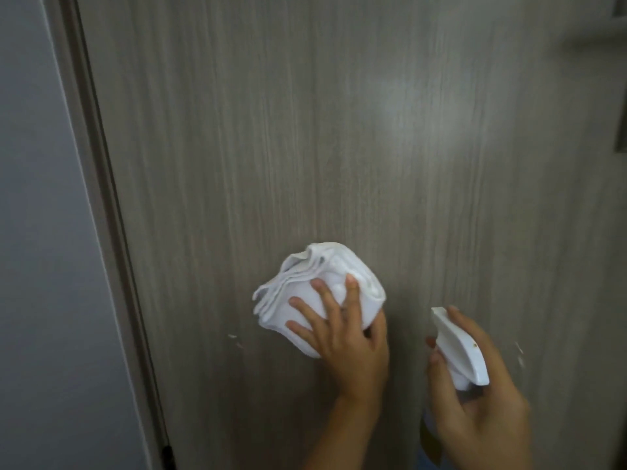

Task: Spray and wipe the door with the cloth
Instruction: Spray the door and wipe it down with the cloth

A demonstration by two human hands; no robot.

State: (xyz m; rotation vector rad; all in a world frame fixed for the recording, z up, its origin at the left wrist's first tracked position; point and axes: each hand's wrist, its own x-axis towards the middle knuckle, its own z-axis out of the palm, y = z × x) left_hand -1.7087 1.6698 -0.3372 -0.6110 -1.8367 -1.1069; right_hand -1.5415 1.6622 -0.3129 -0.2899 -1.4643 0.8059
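A grey wood-grain door [339, 130] fills most of the view. My left hand [346, 347] presses a folded white cloth [305, 283] flat against the door, fingers spread over it. To the right, my right hand [481, 401] grips a spray bottle with a white trigger head [458, 347], nozzle pointing up toward the door. The bottle's body is mostly hidden behind my hand.
The door frame [112, 232] runs down the left side, with a pale wall [40, 232] beyond it. A dark hinge [168, 457] shows at the bottom left. Dark hardware [621, 140] sits at the right edge. Small white marks [519, 354] dot the door.
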